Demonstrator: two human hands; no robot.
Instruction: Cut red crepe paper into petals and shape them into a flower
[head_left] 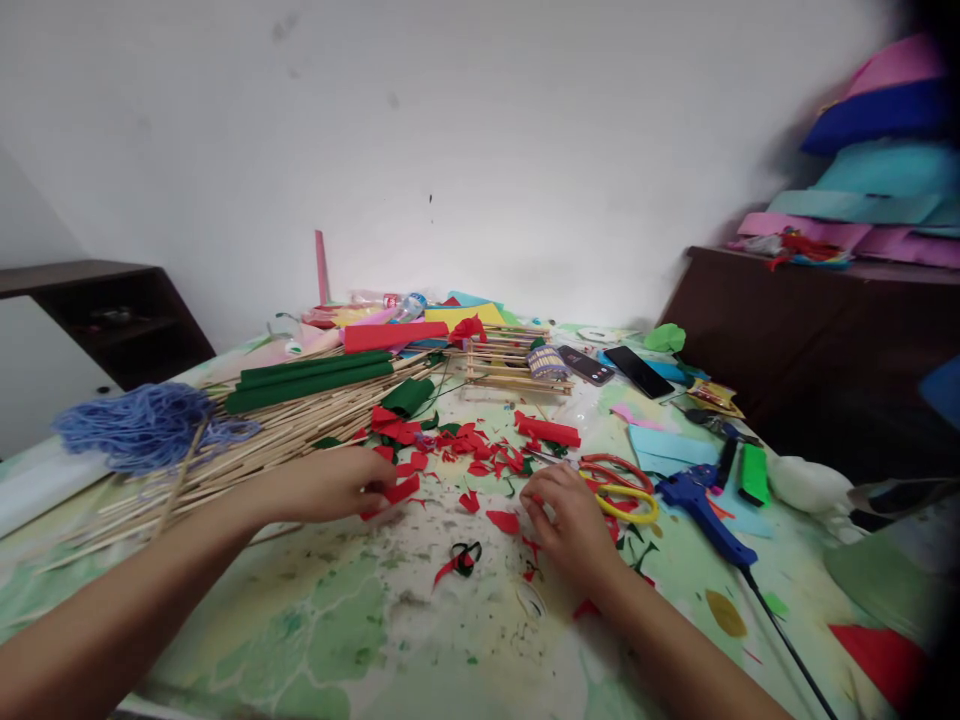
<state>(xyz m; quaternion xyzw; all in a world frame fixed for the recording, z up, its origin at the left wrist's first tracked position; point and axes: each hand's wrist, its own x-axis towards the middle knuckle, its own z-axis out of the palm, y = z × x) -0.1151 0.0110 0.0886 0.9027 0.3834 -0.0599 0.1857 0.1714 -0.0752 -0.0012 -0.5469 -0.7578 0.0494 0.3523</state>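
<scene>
My left hand [337,485] is over the left-middle of the table, thumb and fingers pinched on a red strip [403,489] of felt-like or crepe material. Across from it, my right hand [566,515] is low over the table with loosely curled fingers and a gap by the thumb; I make out nothing held in it. A red petal-shaped piece [502,521] lies just left of its fingertips. Beside that hand are scissors with orange and yellow handles [630,503]. Between and beyond my hands spreads a heap of red scraps [469,445]. A small black-and-red piece [465,560] lies nearer me.
Bamboo sticks [300,425], green rolls [311,382] and blue yarn [139,425] occupy the left. A stick frame [510,360] and two phones [637,370] stand or lie farther back. At right lies a blue glue gun [709,515] with its cord, near a green box-like item [753,475].
</scene>
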